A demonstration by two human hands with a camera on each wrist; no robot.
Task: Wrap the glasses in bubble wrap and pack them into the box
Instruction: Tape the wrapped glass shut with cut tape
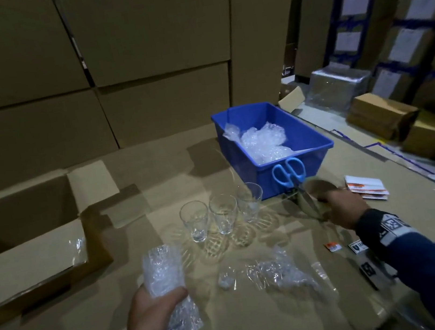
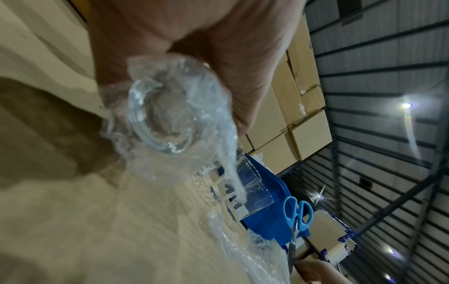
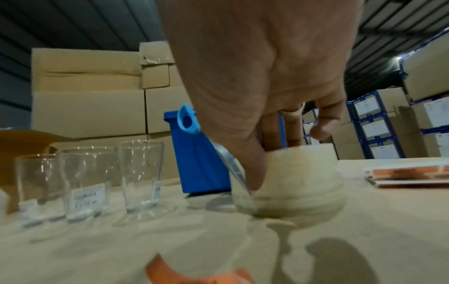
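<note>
My left hand [image 1: 159, 309] grips a glass rolled in bubble wrap [image 1: 165, 280] near the table's front; in the left wrist view its thick base [image 2: 160, 123] shows through the open end of the wrap. Three bare glasses [image 1: 223, 213] stand in a row at mid-table, also seen in the right wrist view [image 3: 85, 180]. The open cardboard box [image 1: 24, 241] sits at the left. My right hand [image 1: 329, 204] pinches a roll of tape [image 3: 298, 182] on the table, thumb outside and fingers in its core. Blue-handled scissors [image 1: 287, 170] lean against the roll.
A blue bin [image 1: 320, 160] holding crumpled bubble wrap stands behind the glasses. Loose bubble wrap [image 1: 280, 271] lies between my hands. A stack of orange-and-white cards [image 1: 366, 187] lies right of the tape. Stacked cartons wall off the far side.
</note>
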